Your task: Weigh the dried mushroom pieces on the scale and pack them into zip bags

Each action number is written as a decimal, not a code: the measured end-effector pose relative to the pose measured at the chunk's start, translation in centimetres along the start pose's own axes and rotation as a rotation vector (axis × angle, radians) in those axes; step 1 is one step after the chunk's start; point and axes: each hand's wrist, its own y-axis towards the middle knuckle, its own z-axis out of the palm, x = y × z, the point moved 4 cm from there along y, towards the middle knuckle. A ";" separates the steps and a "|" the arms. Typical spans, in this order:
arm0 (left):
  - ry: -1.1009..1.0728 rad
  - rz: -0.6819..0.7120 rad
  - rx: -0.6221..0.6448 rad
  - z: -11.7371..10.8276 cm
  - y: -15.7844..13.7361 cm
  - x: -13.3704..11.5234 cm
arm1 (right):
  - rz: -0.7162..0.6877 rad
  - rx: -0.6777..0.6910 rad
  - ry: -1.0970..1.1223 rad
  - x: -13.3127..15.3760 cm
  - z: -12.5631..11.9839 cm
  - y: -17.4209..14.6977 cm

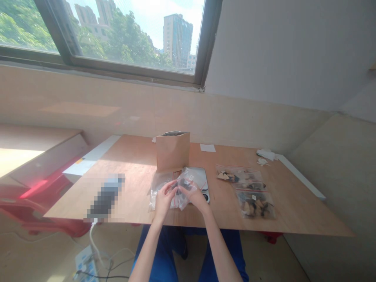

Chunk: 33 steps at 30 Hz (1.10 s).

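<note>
Both hands meet over the near middle of the table at a clear plastic zip bag [184,199]. My left hand [165,195] pinches the bag's left side with its fingers closed. On the other side my right hand [190,192] grips it, fingers also closed. Something dark shows inside the bag, too small to name. Partly under the bag and my right hand is a kitchen scale [199,176] with a pale top plate. More clear plastic bags [157,196] lie beside my left hand. Just behind them a brown kraft paper bag [173,150] stands upright, its top open.
To the right lie zip bags [254,203] holding dark and tan pieces. A white paper [208,148] and crumpled white scraps [266,154] are at the back. A blurred-out object [106,197] with a white cable [93,239] lies at the left.
</note>
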 end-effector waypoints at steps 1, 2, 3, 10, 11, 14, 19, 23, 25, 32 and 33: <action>-0.017 -0.009 -0.011 -0.1 0.0 0.2 | -0.004 -0.002 0.021 -0.1 0.2 0.1; -0.032 -0.022 -0.017 -0.1 0.0 0.5 | -0.004 -0.008 0.038 -0.2 0.3 0.2; -0.045 -0.037 -0.016 -0.2 0.1 0.8 | -0.002 -0.015 0.051 -0.2 0.4 0.2; -0.176 -0.175 0.011 -0.8 0.1 1.9 | -0.010 -0.022 0.190 0.3 0.0 0.0; -0.194 -0.180 0.012 -0.8 0.1 1.9 | -0.009 -0.026 0.202 0.4 -0.1 0.0; -0.213 -0.180 0.012 -0.9 0.1 1.8 | 0.008 -0.041 0.228 0.5 -0.2 -0.1; -0.185 -0.167 0.034 -0.6 -0.2 1.3 | 0.008 -0.016 0.243 0.2 0.1 -0.1; -0.160 -0.152 0.100 -0.3 -0.5 0.6 | -0.001 0.005 0.230 -0.2 0.2 0.0; -0.126 -0.119 0.123 -0.3 -0.5 0.2 | 0.015 -0.009 0.232 -0.5 0.1 0.0; 0.034 -0.005 0.012 -0.7 -0.1 0.2 | 0.069 0.002 0.248 -1.0 0.4 -0.2; 0.041 0.008 -0.010 -0.7 -0.1 0.3 | 0.053 0.023 0.257 -0.8 0.6 -0.3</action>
